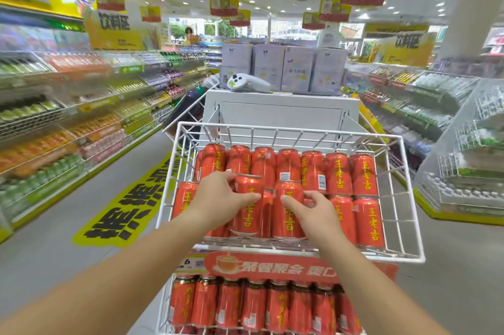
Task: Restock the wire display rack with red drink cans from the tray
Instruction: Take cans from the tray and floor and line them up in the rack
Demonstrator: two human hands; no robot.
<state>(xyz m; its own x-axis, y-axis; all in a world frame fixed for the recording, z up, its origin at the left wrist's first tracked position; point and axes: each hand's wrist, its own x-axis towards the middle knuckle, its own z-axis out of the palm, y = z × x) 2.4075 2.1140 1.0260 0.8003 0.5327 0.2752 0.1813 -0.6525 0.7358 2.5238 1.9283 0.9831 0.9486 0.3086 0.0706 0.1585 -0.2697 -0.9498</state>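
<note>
A white wire display rack stands in front of me, its top basket filled with upright red drink cans in rows. My left hand grips one red can in the front row, thumb across its face and fingers behind it. My right hand holds the neighbouring red can, thumb on its front and fingers curled at its right side. Both cans stand on the basket floor. A lower shelf carries another row of red cans. No tray is visible.
A white box stand with pale cartons and a grey controller-like device rises behind the rack. Stocked drink shelves line the left aisle, and more shelves stand on the right. A yellow floor sticker lies left.
</note>
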